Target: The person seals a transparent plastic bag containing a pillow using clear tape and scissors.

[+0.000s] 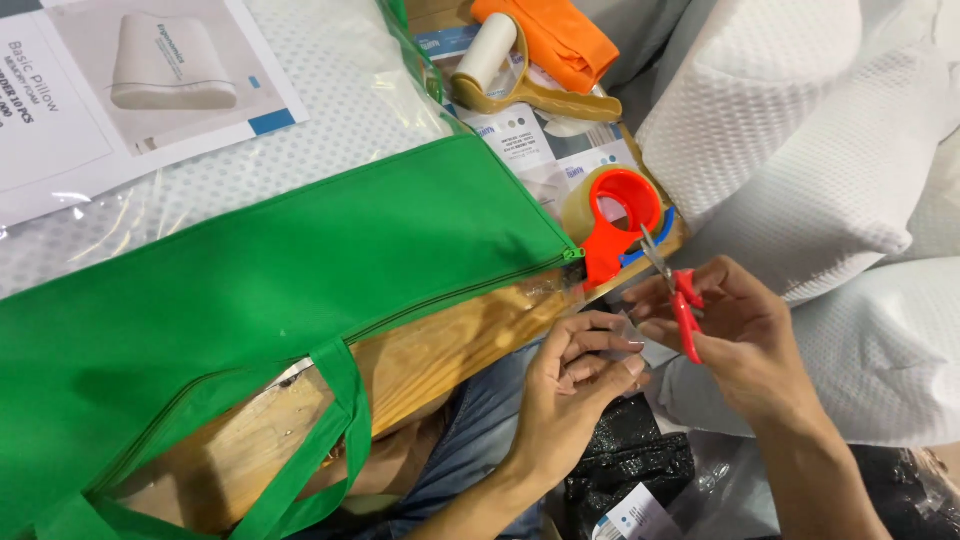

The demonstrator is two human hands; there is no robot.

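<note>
My right hand (745, 335) grips small red-handled scissors (682, 305), blades pointing up toward a red tape dispenser (612, 222) with a clear tape roll. My left hand (575, 385) pinches a strip of clear tape (628, 330) just left of the scissors. Both hands hover at the corner of a big green fabric zip bag (270, 290) that lies on a wooden table (450, 360). The bag's zipper end sits next to the dispenser.
A white pillow in clear plastic with a printed sheet (130, 90) lies behind the bag. A lint roller (500, 70) and orange cloth (560, 35) lie at the back. White textured pillows (820, 150) pile at right. A black plastic bag (630, 460) sits below.
</note>
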